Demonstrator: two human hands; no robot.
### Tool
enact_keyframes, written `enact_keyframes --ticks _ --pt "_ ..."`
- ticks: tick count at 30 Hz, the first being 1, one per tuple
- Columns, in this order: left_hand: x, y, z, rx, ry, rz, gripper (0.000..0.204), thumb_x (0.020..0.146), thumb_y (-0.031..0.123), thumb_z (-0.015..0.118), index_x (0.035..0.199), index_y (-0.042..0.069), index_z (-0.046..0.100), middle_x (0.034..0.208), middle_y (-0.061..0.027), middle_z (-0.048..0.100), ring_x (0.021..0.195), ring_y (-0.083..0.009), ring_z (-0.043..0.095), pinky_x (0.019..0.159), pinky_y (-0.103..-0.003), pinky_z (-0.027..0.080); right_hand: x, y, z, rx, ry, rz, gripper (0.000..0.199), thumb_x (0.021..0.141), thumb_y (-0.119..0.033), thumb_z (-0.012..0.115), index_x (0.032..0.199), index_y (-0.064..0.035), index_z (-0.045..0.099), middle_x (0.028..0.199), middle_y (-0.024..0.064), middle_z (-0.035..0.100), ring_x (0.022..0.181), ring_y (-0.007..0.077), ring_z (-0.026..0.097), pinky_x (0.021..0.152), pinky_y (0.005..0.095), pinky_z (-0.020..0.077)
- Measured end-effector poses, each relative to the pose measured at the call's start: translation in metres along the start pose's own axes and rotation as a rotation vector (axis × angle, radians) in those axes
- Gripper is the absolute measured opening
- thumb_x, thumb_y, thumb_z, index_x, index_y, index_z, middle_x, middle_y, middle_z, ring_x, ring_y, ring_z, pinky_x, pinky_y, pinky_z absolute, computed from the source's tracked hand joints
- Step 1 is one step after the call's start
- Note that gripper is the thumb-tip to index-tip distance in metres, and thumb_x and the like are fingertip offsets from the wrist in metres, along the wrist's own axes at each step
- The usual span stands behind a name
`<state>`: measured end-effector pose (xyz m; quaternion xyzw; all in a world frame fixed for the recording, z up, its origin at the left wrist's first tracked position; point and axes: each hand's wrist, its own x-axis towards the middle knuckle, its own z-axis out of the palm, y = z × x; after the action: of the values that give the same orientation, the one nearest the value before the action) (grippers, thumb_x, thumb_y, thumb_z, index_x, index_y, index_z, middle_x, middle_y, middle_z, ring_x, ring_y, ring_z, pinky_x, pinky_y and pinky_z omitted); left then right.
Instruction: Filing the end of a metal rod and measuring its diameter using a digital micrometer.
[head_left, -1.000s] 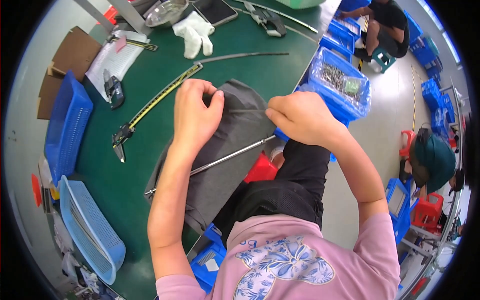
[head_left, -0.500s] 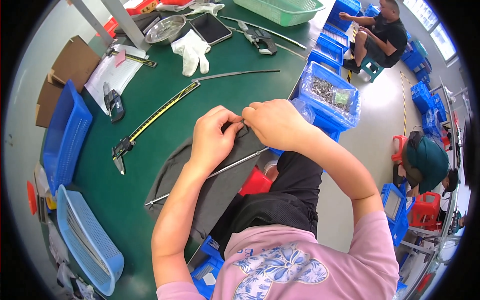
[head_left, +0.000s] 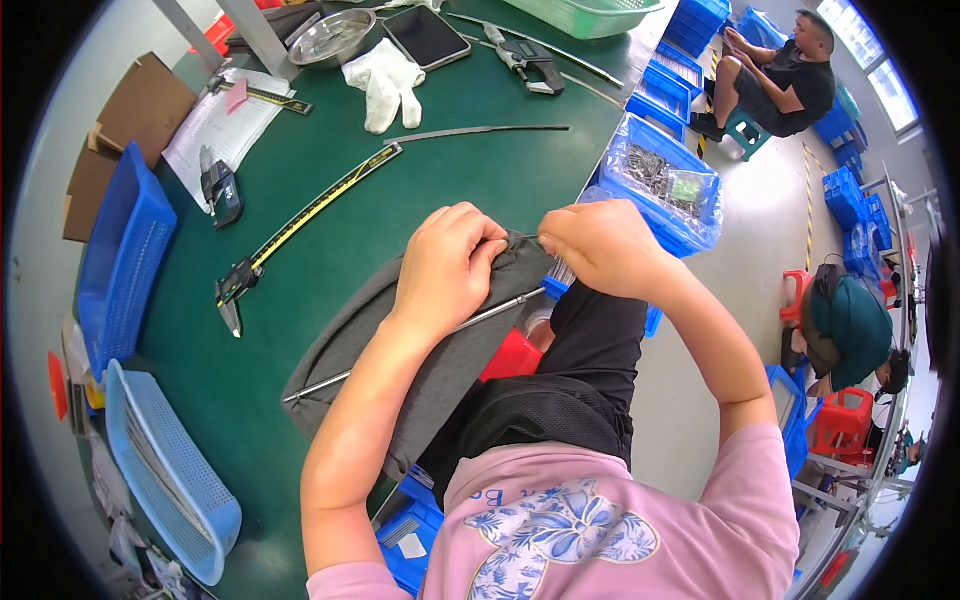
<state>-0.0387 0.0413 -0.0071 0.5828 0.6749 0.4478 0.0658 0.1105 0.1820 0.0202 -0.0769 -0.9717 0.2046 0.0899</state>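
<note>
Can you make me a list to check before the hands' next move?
1. Left hand and right hand pinching the thin piece between them: looks ok.
2. What the thin piece is: cannot tell, mostly hidden.
3. Metal rod resting on the grey cloth: ok.
4. Black-and-yellow caliper away from both hands: ok, on the green table.
5. Gloves on: not ok, both hands bare; a white glove lies on the table.

Workshop of a factory kind, as its contents show. Landmark: green worktable (head_left: 330, 250). Lying on the worktable: digital caliper (head_left: 240, 278), micrometer (head_left: 527, 48). Along its right edge: blue bin (head_left: 697, 222) holding small metal parts (head_left: 645, 172). Farther right of it: seated co-worker (head_left: 797, 85), stacked blue crates (head_left: 848, 197), floor-marking tape (head_left: 808, 195).
</note>
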Motion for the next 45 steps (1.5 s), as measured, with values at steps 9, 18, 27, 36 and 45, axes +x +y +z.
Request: enact_keyframes --ticks 9,18,27,36,45 --pt "-0.001 -0.013 -0.009 0.168 0.376 -0.068 0.016 0.080 -0.003 0.055 0.095 0.000 0.058 0.091 -0.0090 0.057 0.082 -0.0212 0.056 0.075 -0.028 0.045 -0.057 0.024 -0.001 0.320 0.148 0.217 0.018 0.090 -0.013 0.046 0.087 -0.0004 0.058 0.067 0.0072 0.057 0.063 0.0183 0.057 0.058 0.0315 0.0430" --pt "-0.032 0.033 -0.027 0.244 0.040 0.253 0.014 0.066 0.002 0.062 0.080 0.004 0.061 0.080 -0.0090 0.056 0.074 -0.0268 0.056 0.066 -0.037 0.045 -0.060 -0.025 0.046 0.729 0.358 0.427 0.016 0.088 -0.004 0.048 0.104 -0.0021 0.048 0.064 0.0051 0.053 0.056 0.0147 0.051 0.053 0.0304 0.0399" --pt "-0.038 0.033 -0.009 0.158 -0.051 0.055 0.013 0.065 -0.003 0.068 0.075 0.003 0.061 0.074 -0.0079 0.055 0.066 -0.0240 0.056 0.057 -0.032 0.044 -0.064 -0.045 0.056 0.538 0.511 0.326 0.031 0.083 0.006 0.045 0.111 -0.0025 0.057 0.072 0.0104 0.055 0.062 0.0210 0.057 0.061 0.0302 0.0470" --pt "-0.040 0.039 -0.009 0.197 -0.077 0.031 0.011 0.067 0.003 0.067 0.074 0.004 0.059 0.072 -0.0060 0.052 0.065 -0.0240 0.053 0.055 -0.035 0.043 -0.080 -0.078 0.090 0.718 0.721 0.359 0.032 0.085 0.010 0.046 0.112 -0.0001 0.058 0.072 0.0080 0.053 0.061 0.0145 0.052 0.059 0.0238 0.0436" --pt "-0.042 0.038 -0.004 0.241 -0.045 0.062 0.012 0.067 0.003 0.068 0.075 0.004 0.060 0.073 -0.0052 0.052 0.064 -0.0229 0.052 0.055 -0.034 0.044 -0.076 -0.088 0.096 0.706 0.732 0.347 0.037 0.080 0.014 0.046 0.112 0.0003 0.057 0.069 0.0060 0.051 0.060 0.0140 0.050 0.056 0.0235 0.0416"
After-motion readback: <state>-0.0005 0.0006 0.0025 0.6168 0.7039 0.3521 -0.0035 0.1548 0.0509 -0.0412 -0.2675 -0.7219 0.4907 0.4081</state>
